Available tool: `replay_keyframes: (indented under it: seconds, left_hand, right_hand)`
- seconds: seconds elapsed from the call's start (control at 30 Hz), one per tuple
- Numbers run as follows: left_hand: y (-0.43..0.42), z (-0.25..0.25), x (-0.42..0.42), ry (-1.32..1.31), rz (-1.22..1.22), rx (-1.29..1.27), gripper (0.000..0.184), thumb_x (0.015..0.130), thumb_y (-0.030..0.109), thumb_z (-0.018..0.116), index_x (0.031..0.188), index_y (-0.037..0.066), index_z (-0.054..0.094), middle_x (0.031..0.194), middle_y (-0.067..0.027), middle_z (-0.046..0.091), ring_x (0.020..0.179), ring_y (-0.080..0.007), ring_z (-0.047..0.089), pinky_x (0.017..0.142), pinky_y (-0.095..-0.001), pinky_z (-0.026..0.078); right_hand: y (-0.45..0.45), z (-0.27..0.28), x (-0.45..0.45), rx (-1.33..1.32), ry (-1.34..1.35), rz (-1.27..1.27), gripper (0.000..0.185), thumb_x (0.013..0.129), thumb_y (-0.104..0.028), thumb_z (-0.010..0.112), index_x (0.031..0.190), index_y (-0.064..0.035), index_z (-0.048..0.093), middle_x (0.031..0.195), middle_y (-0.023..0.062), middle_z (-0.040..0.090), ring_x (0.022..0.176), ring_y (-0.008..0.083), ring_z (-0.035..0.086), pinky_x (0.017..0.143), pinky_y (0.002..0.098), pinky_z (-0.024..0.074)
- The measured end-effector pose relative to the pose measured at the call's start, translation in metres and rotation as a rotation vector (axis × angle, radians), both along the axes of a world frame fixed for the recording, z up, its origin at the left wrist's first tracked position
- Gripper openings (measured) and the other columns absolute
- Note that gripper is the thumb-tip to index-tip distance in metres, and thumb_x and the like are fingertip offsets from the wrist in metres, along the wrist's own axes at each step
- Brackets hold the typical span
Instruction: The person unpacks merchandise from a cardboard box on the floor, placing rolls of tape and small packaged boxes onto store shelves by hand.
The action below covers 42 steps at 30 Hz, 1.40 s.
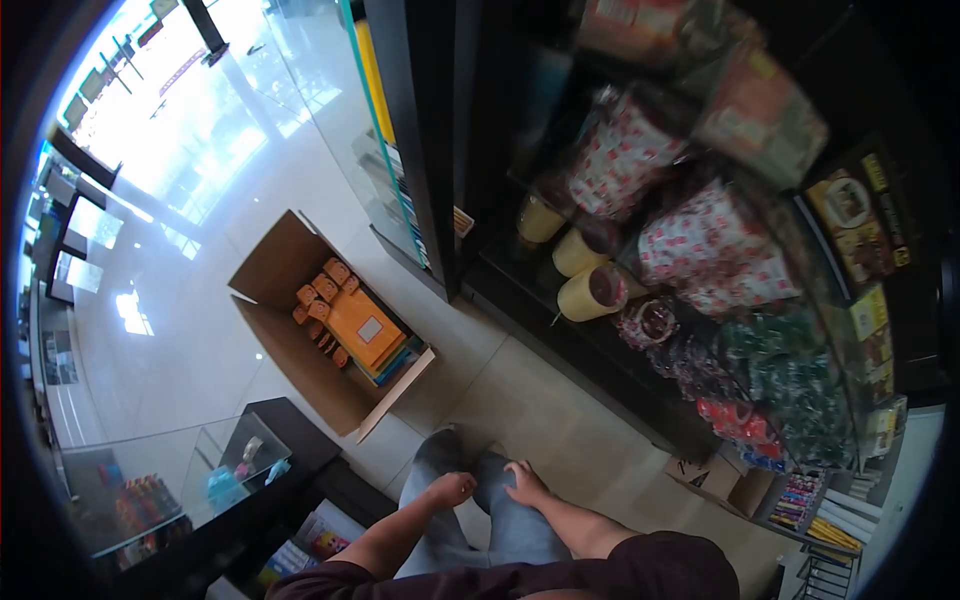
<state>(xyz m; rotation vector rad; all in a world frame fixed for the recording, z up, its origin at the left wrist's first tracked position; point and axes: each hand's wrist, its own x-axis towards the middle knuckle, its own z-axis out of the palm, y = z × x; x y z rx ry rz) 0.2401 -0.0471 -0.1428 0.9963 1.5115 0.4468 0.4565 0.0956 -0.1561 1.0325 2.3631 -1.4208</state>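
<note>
My left hand [455, 488] rests near my thigh in grey trousers, its fingers curled in; whether anything is inside them is too small to tell. On the other leg lies my right hand [522, 484], fingers apart, with nothing seen in it. Beyond my feet, an open cardboard box [285, 335] stands on the tiled floor. Inside it are an orange package [366, 330] with a pale label, several small orange pieces [323, 288] and some blue-green items under the package. Neither hand touches the box.
Dark shelves [560, 370] on the right hold wrapped packages, yellow cylinders [590, 293] and bagged goods. A glass display case [160, 480] stands at lower left. Another cardboard box [720, 482] sits by the shelf foot. A glass panel [330, 130] rises beyond the open box.
</note>
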Motion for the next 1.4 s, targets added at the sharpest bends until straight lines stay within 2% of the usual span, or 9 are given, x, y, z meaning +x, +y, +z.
replay_keyframes:
  seconds: [0.07,0.17,0.23,0.4,0.5,0.6,0.7,1.03,1.4]
  left_hand:
    - [-0.027,0.053,0.002,0.058,-0.028,-0.016,0.025,0.079,0.016,0.058,0.101,0.006,0.068,0.102,-0.0156,0.069,0.098,-0.0333,0.065,0.085,-0.0412,0.052]
    - [-0.076,0.075,0.001,0.176,-0.036,-0.004,0.03,0.078,0.016,0.059,0.105,0.006,0.068,0.102,-0.0155,0.069,0.097,-0.0317,0.066,0.085,-0.0406,0.052]
    - [-0.073,0.15,-0.008,0.217,0.115,-0.157,0.034,0.076,0.017,0.06,0.108,0.006,0.068,0.101,-0.0157,0.069,0.096,-0.0307,0.066,0.086,-0.0393,0.052]
    - [-0.1,0.201,-0.01,0.311,0.555,-0.234,0.03,0.078,0.024,0.065,0.1,0.004,0.07,0.097,-0.0184,0.069,0.094,-0.0327,0.066,0.086,-0.0378,0.051]
    - [-0.127,0.202,-0.006,0.393,0.668,-0.206,0.031,0.076,0.023,0.066,0.099,0.002,0.07,0.095,-0.0184,0.069,0.092,-0.0323,0.066,0.083,-0.0383,0.051]
    - [-0.142,0.214,-0.009,0.484,0.745,-0.218,0.027,0.075,0.021,0.064,0.092,0.002,0.072,0.092,-0.0208,0.068,0.091,-0.0325,0.067,0.082,-0.0383,0.052]
    - [-0.151,0.216,-0.017,0.448,0.771,-0.223,0.031,0.076,0.023,0.065,0.098,0.003,0.071,0.099,-0.0198,0.069,0.096,-0.0322,0.066,0.086,-0.0373,0.051]
    - [-0.167,0.201,-0.065,0.397,0.762,-0.269,0.03,0.078,0.026,0.065,0.098,0.005,0.071,0.103,-0.0191,0.068,0.099,-0.0328,0.065,0.09,-0.0391,0.05]
    - [-0.187,0.178,-0.273,0.319,0.529,-0.308,0.028,0.077,0.027,0.063,0.094,0.008,0.074,0.101,-0.0183,0.069,0.096,-0.0334,0.065,0.088,-0.0407,0.05]
  right_hand:
    - [-0.018,0.045,0.03,0.086,-0.037,0.082,0.034,0.076,-0.019,0.069,0.107,-0.0119,0.057,0.108,0.0151,0.053,0.095,0.0318,0.057,0.083,0.0406,0.0485]
    - [-0.006,0.103,0.046,0.01,0.002,0.152,0.027,0.076,-0.019,0.068,0.101,-0.0109,0.061,0.104,0.0143,0.054,0.09,0.031,0.059,0.081,0.0401,0.0495]
    - [0.012,0.136,0.045,0.059,0.005,0.103,0.021,0.076,-0.019,0.067,0.094,-0.0095,0.065,0.099,0.015,0.057,0.09,0.032,0.06,0.082,0.0405,0.0501]
    - [0.075,0.162,0.029,-0.001,-0.113,-0.117,0.021,0.078,-0.02,0.068,0.093,-0.0042,0.066,0.094,0.0147,0.067,0.084,0.0253,0.066,0.076,0.0358,0.0527]
    - [0.104,0.153,0.026,0.064,-0.252,-0.109,0.021,0.081,-0.019,0.069,0.096,-0.0045,0.065,0.092,0.0107,0.068,0.074,0.0212,0.066,0.068,0.0336,0.0537]
    - [0.124,0.141,0.02,-0.06,-0.402,-0.009,0.02,0.085,-0.018,0.068,0.1,-0.0053,0.064,0.088,0.0074,0.066,0.069,0.0172,0.064,0.059,0.0311,0.0525]
    - [0.129,0.154,-0.003,-0.178,-0.414,-0.007,0.022,0.086,-0.018,0.067,0.102,-0.0051,0.062,0.086,0.0064,0.064,0.065,0.0141,0.062,0.053,0.0281,0.0504]
    - [0.063,0.187,-0.127,-0.247,-0.389,0.329,0.028,0.087,-0.022,0.067,0.108,-0.0043,0.061,0.095,0.0087,0.065,0.07,0.0145,0.062,0.056,0.0268,0.0501]
    - [0.042,0.187,-0.285,-0.308,-0.422,-0.01,0.022,0.087,-0.016,0.065,0.104,-0.0026,0.06,0.085,0.0055,0.061,0.062,0.0121,0.058,0.05,0.0267,0.0473]
